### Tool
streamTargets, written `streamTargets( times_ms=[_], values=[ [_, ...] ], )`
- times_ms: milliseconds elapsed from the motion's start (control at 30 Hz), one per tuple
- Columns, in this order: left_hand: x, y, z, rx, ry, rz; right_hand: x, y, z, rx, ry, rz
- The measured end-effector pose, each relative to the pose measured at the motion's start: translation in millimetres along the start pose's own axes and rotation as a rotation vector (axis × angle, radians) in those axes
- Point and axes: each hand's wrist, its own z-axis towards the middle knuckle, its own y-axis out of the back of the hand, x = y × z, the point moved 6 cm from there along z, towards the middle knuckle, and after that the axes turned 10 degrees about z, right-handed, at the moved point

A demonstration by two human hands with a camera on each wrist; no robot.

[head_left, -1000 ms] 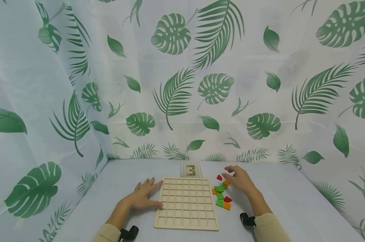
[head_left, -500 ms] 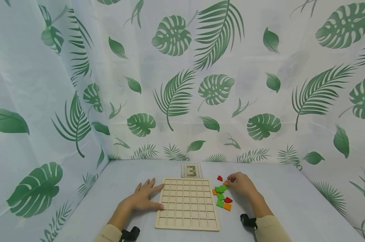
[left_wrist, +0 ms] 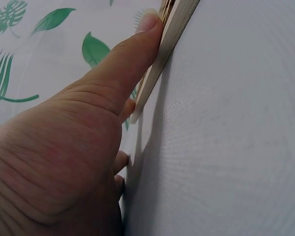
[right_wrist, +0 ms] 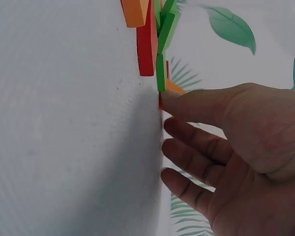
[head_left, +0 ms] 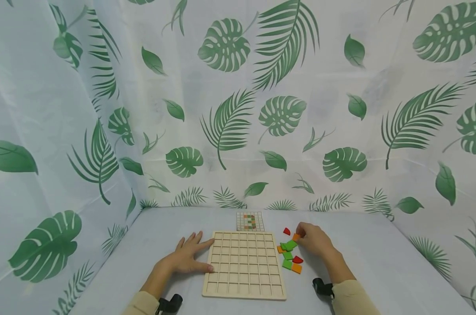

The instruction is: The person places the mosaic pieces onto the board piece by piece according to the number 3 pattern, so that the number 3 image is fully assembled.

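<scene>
At the left edge of a wooden grid board (head_left: 243, 264), my left hand (head_left: 188, 257) lies with its fingers spread, the thumb and index finger touching the frame. Up close in the left wrist view, the thumb (left_wrist: 123, 64) presses on the board's rim. My right hand (head_left: 314, 239) pinches an orange square tile (head_left: 296, 236) at the far end of a loose pile. Its thumb (right_wrist: 196, 105) meets the orange tile in the right wrist view, where the other fingers are loosely bent. Green tiles (head_left: 287, 255) and a red quarter-round tile (head_left: 297, 260) lie right beside it.
A small printed pattern card (head_left: 250, 222) sits behind the board. Another red tile (head_left: 287, 231) lies apart at the back of the pile, and an orange tile (head_left: 296, 268) is at its front. A leaf-print curtain (head_left: 238, 109) hangs behind the white table (head_left: 352, 245).
My right hand has come down onto the far orange tile, its thumb and finger closing on it, and the tile now looks tipped up. The left hand keeps its place.
</scene>
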Motion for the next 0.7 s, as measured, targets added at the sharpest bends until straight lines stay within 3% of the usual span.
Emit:
streamTargets(
  times_ms=[300, 500, 700],
  values=[
    [-2.2, 2.0, -2.1, -0.001, -0.007, 0.002, 1.5, 5.2, 2.3, -0.085, 0.092, 0.111],
    [-2.3, 2.8, -2.1, -0.006, -0.002, 0.009, 7.5, 12.4, 3.3, -0.154, 0.114, 0.254],
    [-2.5, 3.0, -2.7, -0.007, -0.009, 0.008, 17.1, 18.9, 2.3, -0.234, 0.178, 0.206]
  ],
)
